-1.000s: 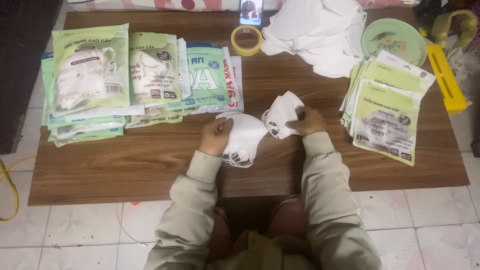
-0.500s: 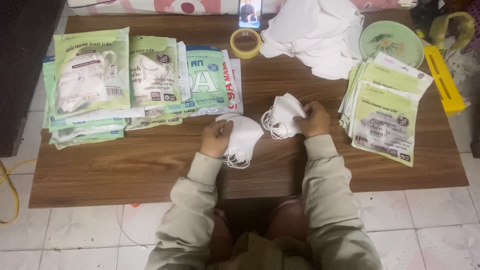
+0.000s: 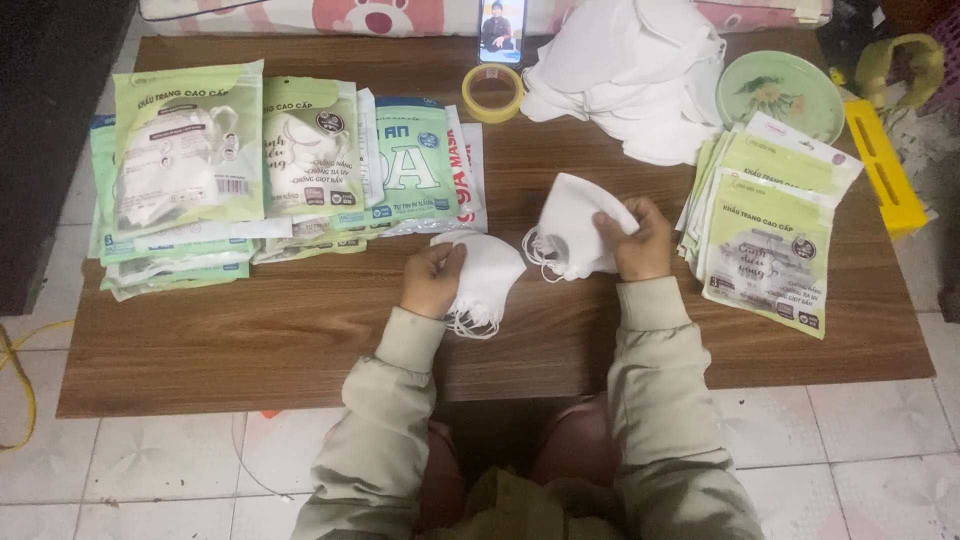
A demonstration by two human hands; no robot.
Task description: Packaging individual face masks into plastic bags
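White masks sit in both hands over the middle of the bench (image 3: 300, 340): the left hand (image 3: 432, 280) has its fingers closed on one white mask (image 3: 490, 275), the right hand (image 3: 632, 240) grips a second mask (image 3: 575, 235). Their ear loops (image 3: 470, 322) dangle loose and could, I judge, snag together. The pile of loose masks (image 3: 630, 75) sits near the tape roll (image 3: 493, 92) and could slump onto it.

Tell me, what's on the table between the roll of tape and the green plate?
A heap of loose white masks lies between the tape roll and the green plate, seen in the head view.
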